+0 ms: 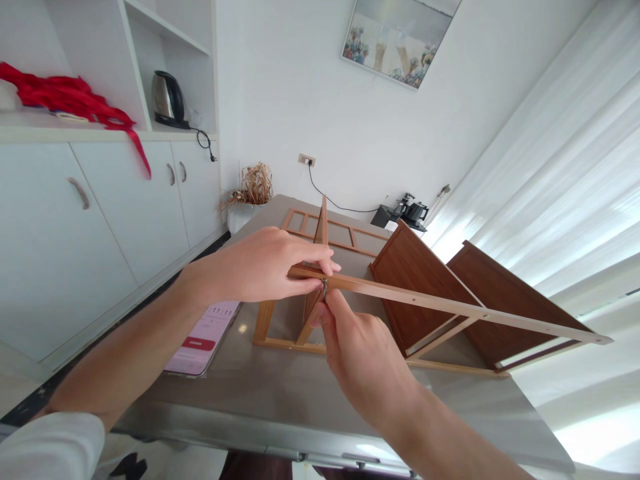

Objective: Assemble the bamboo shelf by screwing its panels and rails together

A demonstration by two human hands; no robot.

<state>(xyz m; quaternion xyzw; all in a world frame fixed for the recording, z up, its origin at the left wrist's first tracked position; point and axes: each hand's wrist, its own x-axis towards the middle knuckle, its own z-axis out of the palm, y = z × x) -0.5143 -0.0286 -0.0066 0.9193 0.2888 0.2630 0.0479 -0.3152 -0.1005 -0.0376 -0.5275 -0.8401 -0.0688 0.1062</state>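
A part-built wooden shelf rack lies on its side on the table, its long upper rail (430,299) running from the middle to the right. My left hand (260,263) pinches the left end of that rail, thumb below and fingers above. Just under the rail, my right hand (367,353) is closed on a small, thin metal piece, apparently a hex key (325,289), whose tip meets the rail beside my left thumb. Its lower part is hidden by my fingers. Brown shelf panels (420,273) stand between the rails on the right.
A phone (203,343) lies on the grey table (280,400), left of the rack. Behind the rack is another wooden ladder-like frame (363,238). Dried plants (256,183) stand beyond the table's far left corner. White cabinets (120,207) line the left side; curtains hang right.
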